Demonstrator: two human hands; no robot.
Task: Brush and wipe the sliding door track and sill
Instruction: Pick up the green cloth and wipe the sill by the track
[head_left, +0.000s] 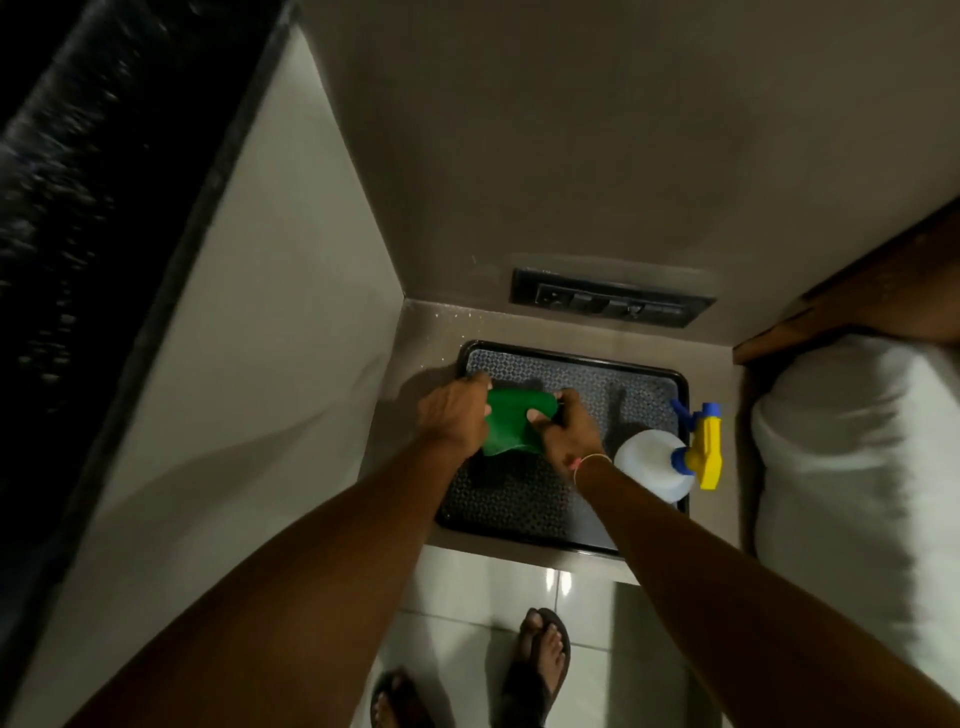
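Dim counter corner, black tray against the far wall; our left hand and right hand both grip a green cloth above it (spray bottle right); wiping, we judge, not yet begun.

The scene was dim, with a muted, greyish cast. A small bright glare sat on the glossy floor tiles. The dark door frame at the left was smeared with motion blur. Wide-angle distortion bent the walls and stretched the forearms near the lower edge. Soft shadows lay under both hands.
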